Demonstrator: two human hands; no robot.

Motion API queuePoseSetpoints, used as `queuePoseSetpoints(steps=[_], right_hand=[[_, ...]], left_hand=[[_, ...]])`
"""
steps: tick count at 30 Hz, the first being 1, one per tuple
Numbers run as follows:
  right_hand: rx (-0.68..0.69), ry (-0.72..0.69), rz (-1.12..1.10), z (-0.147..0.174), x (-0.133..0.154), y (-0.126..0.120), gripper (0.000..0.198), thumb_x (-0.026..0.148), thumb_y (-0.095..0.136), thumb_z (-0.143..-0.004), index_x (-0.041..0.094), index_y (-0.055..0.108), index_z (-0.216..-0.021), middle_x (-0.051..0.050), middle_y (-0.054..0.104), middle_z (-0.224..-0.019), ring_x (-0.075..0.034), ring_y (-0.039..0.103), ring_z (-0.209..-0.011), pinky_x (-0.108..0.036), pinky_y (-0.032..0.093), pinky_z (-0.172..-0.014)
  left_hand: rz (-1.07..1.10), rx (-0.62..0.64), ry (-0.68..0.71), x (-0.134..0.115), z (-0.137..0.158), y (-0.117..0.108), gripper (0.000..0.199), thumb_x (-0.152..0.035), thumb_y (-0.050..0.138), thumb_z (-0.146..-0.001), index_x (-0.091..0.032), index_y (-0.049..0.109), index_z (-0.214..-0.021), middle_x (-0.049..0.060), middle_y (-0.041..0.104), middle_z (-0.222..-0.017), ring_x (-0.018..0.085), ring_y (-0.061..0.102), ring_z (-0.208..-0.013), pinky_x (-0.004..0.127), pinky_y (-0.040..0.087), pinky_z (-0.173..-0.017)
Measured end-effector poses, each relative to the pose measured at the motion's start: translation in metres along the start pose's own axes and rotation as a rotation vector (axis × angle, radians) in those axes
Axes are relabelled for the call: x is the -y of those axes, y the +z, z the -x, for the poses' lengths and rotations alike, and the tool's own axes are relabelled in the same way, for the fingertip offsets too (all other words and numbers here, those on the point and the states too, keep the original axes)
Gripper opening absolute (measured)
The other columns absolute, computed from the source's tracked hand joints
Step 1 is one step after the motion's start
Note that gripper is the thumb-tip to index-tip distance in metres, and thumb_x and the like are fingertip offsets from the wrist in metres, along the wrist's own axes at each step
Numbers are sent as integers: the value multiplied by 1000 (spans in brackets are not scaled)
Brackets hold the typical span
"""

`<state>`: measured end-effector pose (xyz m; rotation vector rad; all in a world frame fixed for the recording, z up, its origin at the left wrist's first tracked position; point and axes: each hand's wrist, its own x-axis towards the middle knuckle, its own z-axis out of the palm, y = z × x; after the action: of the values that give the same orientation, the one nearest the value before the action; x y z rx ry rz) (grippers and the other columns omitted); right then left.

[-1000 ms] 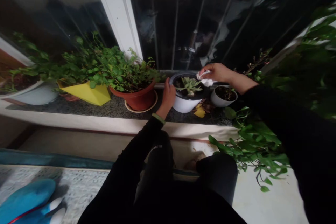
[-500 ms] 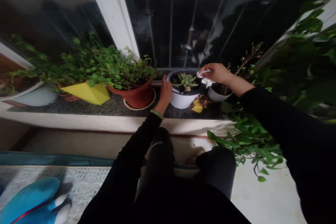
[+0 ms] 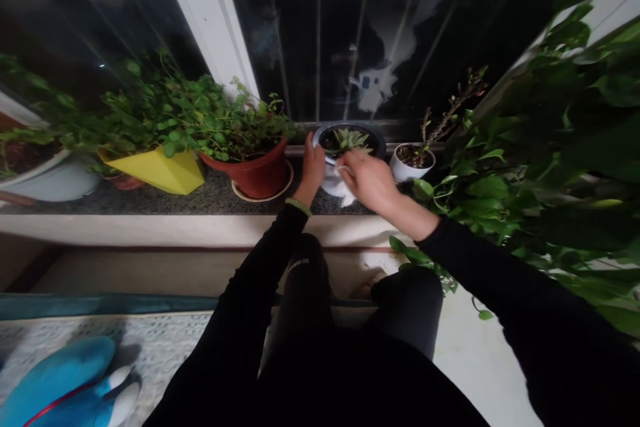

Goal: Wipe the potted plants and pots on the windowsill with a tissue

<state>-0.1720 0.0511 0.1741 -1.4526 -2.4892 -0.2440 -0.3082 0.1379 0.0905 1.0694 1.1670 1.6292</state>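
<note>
A white flower pot (image 3: 329,180) with a dark inner rim stands on the window sill, holding a green succulent (image 3: 349,138). My left hand (image 3: 313,168) grips the pot's left side, fingers up along the rim. In my right hand (image 3: 371,180) a crumpled white tissue (image 3: 347,199) is pinched against the front of the pot, just below the rim. The right hand hides the pot's front right part and some of the succulent.
To the left are a red-brown pot (image 3: 255,171) of leafy plants, a yellow planter (image 3: 170,170) and a pale pot (image 3: 63,180). A small white pot (image 3: 411,171) stands to the right, beside trailing foliage (image 3: 500,193). The dark window (image 3: 305,33) rises behind the sill (image 3: 213,200).
My right hand has moved left and down with the tissue, from the pot's right rim to its front. My left hand stays on the pot's left side.
</note>
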Motion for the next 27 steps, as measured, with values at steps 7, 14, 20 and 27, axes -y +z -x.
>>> queuePoseSetpoints(steps=[7,14,20,27], right_hand=[[-248,168,-197,42,-55,25,31,43,47,-103,27,73,-108,-14,76,-117,-34,70,-110,-45,55,-96],[-333,634,-973,89,-72,64,39,54,62,-87,30,70,-117,-7,81,-114,-29,75,-98,-42,60,-83],[-343,564,-1629,101,-15,80,46,46,90,-67,32,77,-108,1,83,-103,-22,76,-92,-35,59,-85],[-366,668,-1581,115,-13,83,38,49,92,-63,27,77,-90,3,78,-81,-16,67,-71,-29,52,-71]], left_hand=[[-16,6,-26,-1,-1,-1,60,-12,42,-105,-19,42,-165,7,42,-176,15,35,-166,27,23,-137],[48,-55,-66,3,21,-3,62,-31,46,-110,-8,34,-167,18,31,-179,21,27,-169,32,20,-139],[218,43,130,43,136,4,65,-55,64,-102,-25,48,-158,13,50,-169,26,46,-159,41,38,-132],[175,177,168,55,146,3,24,-37,78,-90,-23,77,-109,5,75,-102,19,70,-95,32,57,-92]])
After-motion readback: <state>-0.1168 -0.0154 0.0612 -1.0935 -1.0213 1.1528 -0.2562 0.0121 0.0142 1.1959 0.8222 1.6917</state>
